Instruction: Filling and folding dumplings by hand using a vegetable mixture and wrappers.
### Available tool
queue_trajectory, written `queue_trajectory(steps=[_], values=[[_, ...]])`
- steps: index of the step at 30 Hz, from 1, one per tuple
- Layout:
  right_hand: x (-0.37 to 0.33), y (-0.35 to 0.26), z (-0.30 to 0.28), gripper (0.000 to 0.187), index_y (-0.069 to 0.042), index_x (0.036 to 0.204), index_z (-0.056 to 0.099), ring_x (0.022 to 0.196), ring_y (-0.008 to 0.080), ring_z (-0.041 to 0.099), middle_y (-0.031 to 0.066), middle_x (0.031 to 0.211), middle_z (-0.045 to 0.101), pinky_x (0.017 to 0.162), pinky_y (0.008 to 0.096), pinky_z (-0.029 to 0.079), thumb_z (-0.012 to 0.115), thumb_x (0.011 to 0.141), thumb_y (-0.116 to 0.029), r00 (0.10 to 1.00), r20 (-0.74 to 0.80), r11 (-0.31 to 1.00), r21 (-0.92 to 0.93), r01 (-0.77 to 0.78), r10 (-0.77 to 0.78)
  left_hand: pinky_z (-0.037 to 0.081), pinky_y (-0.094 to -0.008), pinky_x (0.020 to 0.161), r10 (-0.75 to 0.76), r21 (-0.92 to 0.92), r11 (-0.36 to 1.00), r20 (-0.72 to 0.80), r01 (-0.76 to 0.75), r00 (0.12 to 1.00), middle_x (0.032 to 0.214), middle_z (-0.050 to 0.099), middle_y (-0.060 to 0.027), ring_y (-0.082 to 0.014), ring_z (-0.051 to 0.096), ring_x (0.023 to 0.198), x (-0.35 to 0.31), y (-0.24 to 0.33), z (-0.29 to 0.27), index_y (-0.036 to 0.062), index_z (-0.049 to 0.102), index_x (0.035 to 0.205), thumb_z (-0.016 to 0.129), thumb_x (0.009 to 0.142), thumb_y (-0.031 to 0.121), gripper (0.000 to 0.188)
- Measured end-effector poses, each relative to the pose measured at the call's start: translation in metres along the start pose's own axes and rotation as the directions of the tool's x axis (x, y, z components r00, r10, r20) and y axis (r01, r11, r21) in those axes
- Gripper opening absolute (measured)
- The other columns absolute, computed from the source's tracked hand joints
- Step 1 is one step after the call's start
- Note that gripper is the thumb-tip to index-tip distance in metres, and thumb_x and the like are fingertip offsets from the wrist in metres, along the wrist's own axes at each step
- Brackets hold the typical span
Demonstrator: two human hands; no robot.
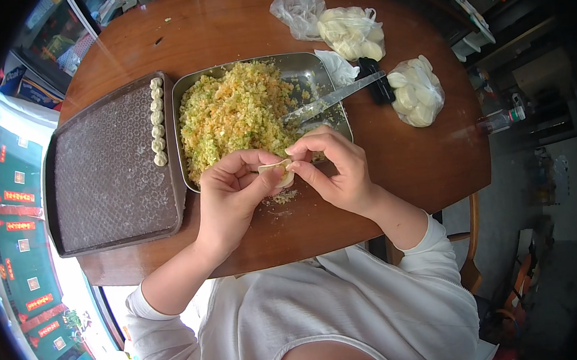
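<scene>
Between my two hands is a dumpling point(284, 178), its pale round wrapper partly folded. My left hand point(234, 184) cups it from the left, thumb on top. My right hand point(338, 166) pinches its right edge between thumb and fingertips. What lies inside the wrapper is mostly hidden by my fingers. Just beyond my hands is a metal pan point(177, 124) heaped with yellow-green chopped filling point(233, 110). A flat metal blade point(336, 100) rests in the filling and across the pan's right rim. Several finished dumplings point(157, 117) line the right side of a brown tray point(110, 166).
Plastic bags of round wrappers lie at the far right, one bag point(353, 33) behind another point(417, 91). A crumpled clear bag point(297, 13) and a black object point(376, 80) are nearby. A clear bottle point(500, 120) stands out at the right table edge. Crumbs point(283, 197) dot the wooden table point(402, 172).
</scene>
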State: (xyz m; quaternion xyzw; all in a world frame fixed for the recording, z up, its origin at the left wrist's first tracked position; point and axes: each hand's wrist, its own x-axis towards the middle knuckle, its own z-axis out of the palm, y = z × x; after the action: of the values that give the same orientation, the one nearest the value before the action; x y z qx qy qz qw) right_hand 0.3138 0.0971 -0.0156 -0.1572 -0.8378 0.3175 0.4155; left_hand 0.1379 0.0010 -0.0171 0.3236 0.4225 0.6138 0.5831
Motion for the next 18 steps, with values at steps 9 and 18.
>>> queue_trajectory(steps=[9, 18], values=[[-0.0008, 0.0031, -0.0012, 0.014, -0.003, 0.099, 0.063, 0.080, 0.0202, 0.065, 0.0085, 0.091, 0.063, 0.067, 0.0305, 0.053, 0.070, 0.087, -0.001, 0.999, 0.032, 1.000, -0.009, 0.003, -0.002, 0.057, -0.0234, 0.077, 0.002, -0.024, 1.000, -0.009, -0.002, 1.000, 0.098, 0.069, -0.0102, -0.0128, 0.069, 0.087, 0.0001, 0.0003, 0.0009, -0.0054, 0.062, 0.105, 0.065, 0.093, 0.000, 0.014], [-0.0002, 0.0018, -0.0002, 0.011, -0.002, 0.098, 0.060, 0.082, 0.0233, 0.061, 0.0078, 0.090, 0.060, 0.070, 0.0342, 0.051, 0.066, 0.089, 0.000, 0.997, 0.040, 0.996, -0.060, 0.065, -0.062, 0.057, -0.0234, 0.077, 0.088, -0.023, 0.996, -0.014, -0.088, 0.996, 0.102, 0.068, -0.0109, -0.0136, 0.069, 0.089, -0.0006, -0.0021, 0.0025, -0.0063, 0.061, 0.106, 0.065, 0.093, -0.001, 0.014]])
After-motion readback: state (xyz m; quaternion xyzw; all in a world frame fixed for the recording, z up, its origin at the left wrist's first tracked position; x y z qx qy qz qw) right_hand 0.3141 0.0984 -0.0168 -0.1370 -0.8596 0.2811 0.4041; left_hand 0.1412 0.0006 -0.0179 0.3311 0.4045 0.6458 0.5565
